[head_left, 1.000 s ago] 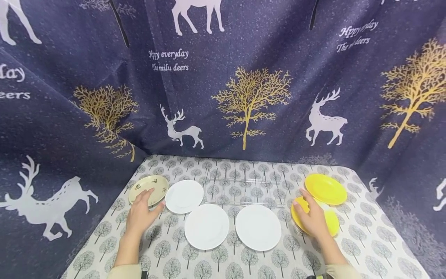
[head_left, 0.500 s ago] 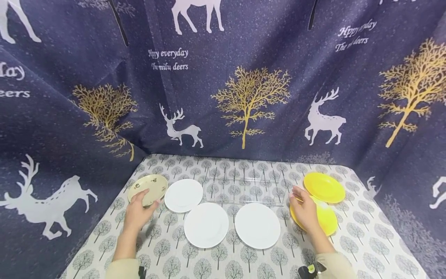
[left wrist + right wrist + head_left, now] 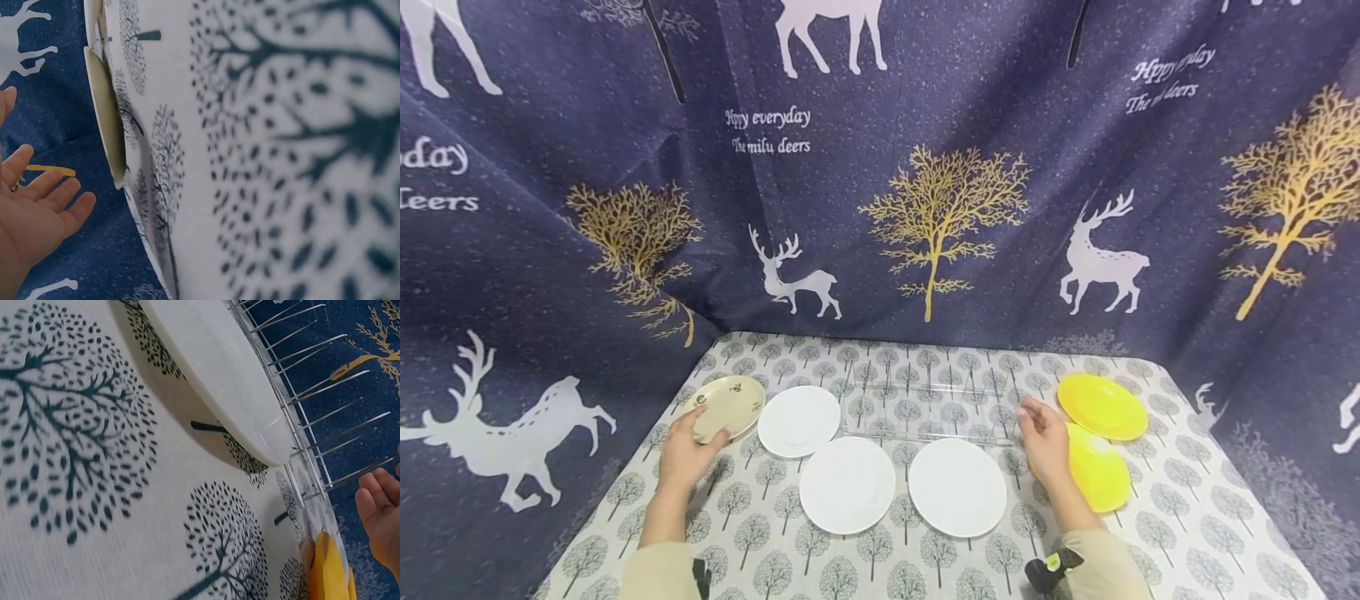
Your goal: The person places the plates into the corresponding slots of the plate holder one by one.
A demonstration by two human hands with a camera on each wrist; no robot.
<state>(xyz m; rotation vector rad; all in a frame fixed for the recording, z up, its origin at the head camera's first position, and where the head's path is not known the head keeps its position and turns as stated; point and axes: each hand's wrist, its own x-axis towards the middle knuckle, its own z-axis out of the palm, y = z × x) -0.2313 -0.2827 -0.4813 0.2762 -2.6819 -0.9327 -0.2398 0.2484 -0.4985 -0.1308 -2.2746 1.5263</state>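
Round beige dark-motif plate [image 3: 733, 410] at far L of white tree-print cloth [image 3: 835, 567]; L hand [image 3: 687, 454] by its nr rim, fingers relaxed. R hand [image 3: 1047, 447], fingers loosely bent, btwn silver wire rack [image 3: 294, 402] & 2 round yellow plates [image 3: 1102, 407]. 3 round white plates [image 3: 847, 486] btwn hands.

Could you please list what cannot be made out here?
- Head: part of the nearer yellow plate, hidden by the right hand.
- Head: the wire rack prongs, too thin to count.
- Left wrist: part of the left hand, cut off by the edge.
- Right wrist: part of the right hand, likewise cut.
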